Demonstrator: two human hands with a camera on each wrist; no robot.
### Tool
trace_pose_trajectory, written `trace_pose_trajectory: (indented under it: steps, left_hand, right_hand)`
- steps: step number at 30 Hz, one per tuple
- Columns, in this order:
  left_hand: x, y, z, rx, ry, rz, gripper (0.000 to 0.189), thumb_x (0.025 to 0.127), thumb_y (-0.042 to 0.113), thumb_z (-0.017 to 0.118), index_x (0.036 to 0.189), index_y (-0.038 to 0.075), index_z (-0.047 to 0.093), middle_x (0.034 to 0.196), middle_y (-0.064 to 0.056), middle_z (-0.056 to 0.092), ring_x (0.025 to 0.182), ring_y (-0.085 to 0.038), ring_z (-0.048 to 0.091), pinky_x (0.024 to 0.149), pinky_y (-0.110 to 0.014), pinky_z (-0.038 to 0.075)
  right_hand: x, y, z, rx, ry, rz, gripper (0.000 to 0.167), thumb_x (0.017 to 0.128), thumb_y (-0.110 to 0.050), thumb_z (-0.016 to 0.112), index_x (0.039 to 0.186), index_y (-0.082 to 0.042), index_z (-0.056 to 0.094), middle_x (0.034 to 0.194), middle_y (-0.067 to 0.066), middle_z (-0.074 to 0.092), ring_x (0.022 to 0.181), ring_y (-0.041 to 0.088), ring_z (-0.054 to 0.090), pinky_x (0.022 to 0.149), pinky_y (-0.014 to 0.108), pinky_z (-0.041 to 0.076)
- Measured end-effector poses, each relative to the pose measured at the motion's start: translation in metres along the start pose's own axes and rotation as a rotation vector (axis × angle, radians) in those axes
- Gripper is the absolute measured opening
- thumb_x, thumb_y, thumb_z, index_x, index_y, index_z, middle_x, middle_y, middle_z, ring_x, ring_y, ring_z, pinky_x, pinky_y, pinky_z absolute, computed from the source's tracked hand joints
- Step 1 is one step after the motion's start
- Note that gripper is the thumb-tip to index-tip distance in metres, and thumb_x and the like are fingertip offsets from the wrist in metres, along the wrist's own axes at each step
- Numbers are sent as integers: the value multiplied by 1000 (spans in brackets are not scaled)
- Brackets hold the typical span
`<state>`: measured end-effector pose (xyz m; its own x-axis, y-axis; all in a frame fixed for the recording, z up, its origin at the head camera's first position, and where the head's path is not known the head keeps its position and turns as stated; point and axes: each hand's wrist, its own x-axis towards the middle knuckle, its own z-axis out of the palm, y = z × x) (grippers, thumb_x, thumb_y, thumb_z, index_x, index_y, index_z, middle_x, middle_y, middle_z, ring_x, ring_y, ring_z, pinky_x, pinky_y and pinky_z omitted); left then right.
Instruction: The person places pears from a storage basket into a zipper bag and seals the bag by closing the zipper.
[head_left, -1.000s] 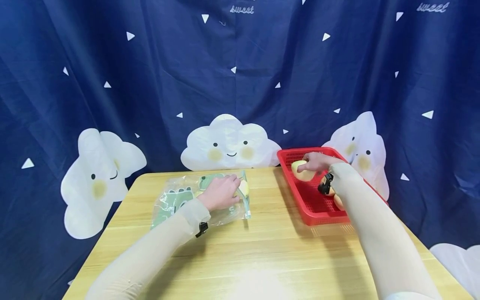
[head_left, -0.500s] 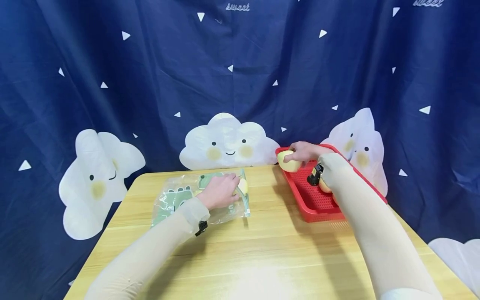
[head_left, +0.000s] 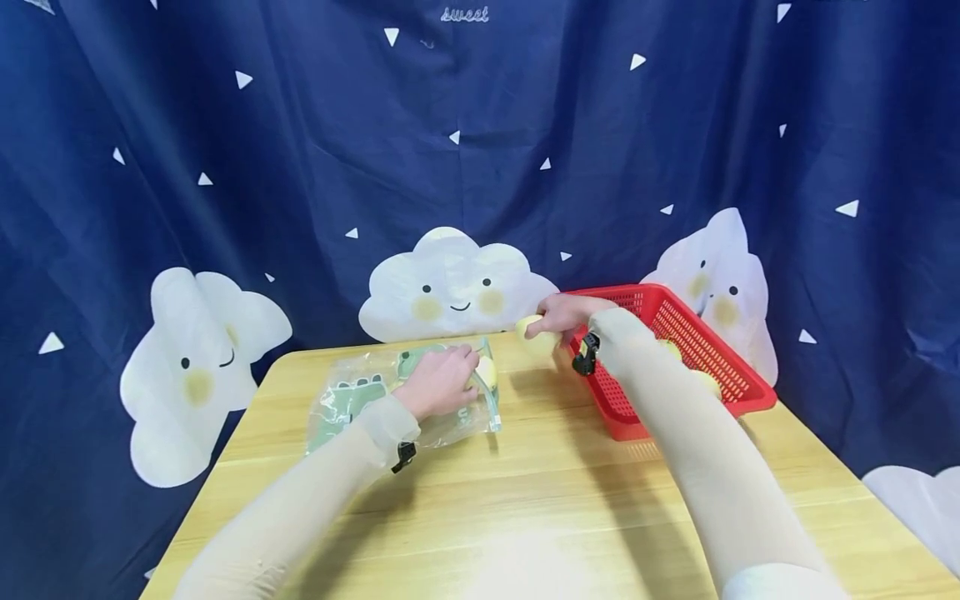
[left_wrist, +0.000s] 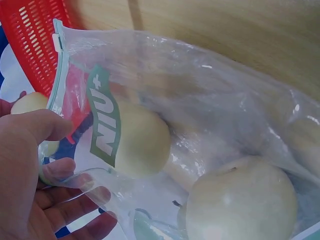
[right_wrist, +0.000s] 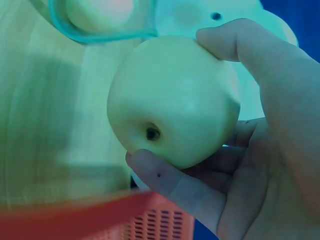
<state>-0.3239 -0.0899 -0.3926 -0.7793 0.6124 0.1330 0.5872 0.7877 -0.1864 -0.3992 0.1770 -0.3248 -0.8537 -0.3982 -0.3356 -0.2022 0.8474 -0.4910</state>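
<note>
My left hand [head_left: 442,382] holds the open mouth of a clear zip bag [head_left: 333,417] with green prints, lying on the table. Through its film in the left wrist view show two round, pale yellow pears [left_wrist: 145,142], one deeper inside. In the right wrist view a similar pear [right_wrist: 172,100] sits between thumb and curled fingers of my right hand [right_wrist: 260,145], its dark-pitted end facing the camera. That hand is over the table between bag and basket, a short way right of the bag's mouth.
A red plastic basket [head_left: 628,431] with slotted walls stands at the right, partly behind my right forearm. Pears [head_left: 707,383] show inside it. The wooden table [head_left: 487,492] reaches back to a dark blue curtain [head_left: 322,167] with cloud prints.
My right hand has lifted the pear out of the red basket and carried it left over the rim toward the bag. My left hand stays at the bag's mouth.
</note>
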Motion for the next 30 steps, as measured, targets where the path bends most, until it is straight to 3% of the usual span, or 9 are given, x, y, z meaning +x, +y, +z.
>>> trace_pose_trajectory:
  steps: [4,7,14,21,27,30]
  left_hand:
    - [-2,-1,2,3,10,-3,41,89,42,66,116,10,62,107,-3,60,89,-19,60,66,-35,53]
    - [-2,-1,1,6,14,-3,42,89,42,66,116,11,63,107,-3,60,90,-19,60,65,-35,53]
    - [-1,-2,2,9,32,4,40,89,43,65,115,11,63,108,-2,61,89,-17,60,64,-33,52]
    - [0,-2,7,7,31,-3,41,89,44,65,114,12,62,107,-1,59,87,-16,59,62,-32,51]
    - [1,-2,8,10,40,-4,42,91,45,63,116,11,60,106,-1,58,87,-17,58,61,-33,51]
    - [2,-2,7,15,52,-4,41,92,43,62,116,11,59,105,-1,58,85,-17,58,60,-32,51]
  right_hand:
    - [10,-7,14,0,-48,3,55,92,-43,68,126,-1,55,123,17,60,79,27,74,76,40,61]
    - [20,-7,23,9,-73,11,56,91,-43,68,126,-1,55,117,16,61,76,30,75,76,44,61]
    - [38,-2,48,-2,-25,50,50,88,-43,74,114,-2,62,103,13,63,82,33,75,70,40,62]
    - [50,0,70,-37,-37,-22,60,88,-42,74,125,4,59,106,12,63,85,34,75,74,41,62]
    - [51,-11,75,-43,-39,-70,70,88,-43,73,134,5,52,120,17,63,87,36,75,78,40,61]
    - [55,-14,80,-35,-36,-97,68,88,-43,73,132,5,53,120,18,63,85,36,75,79,40,61]
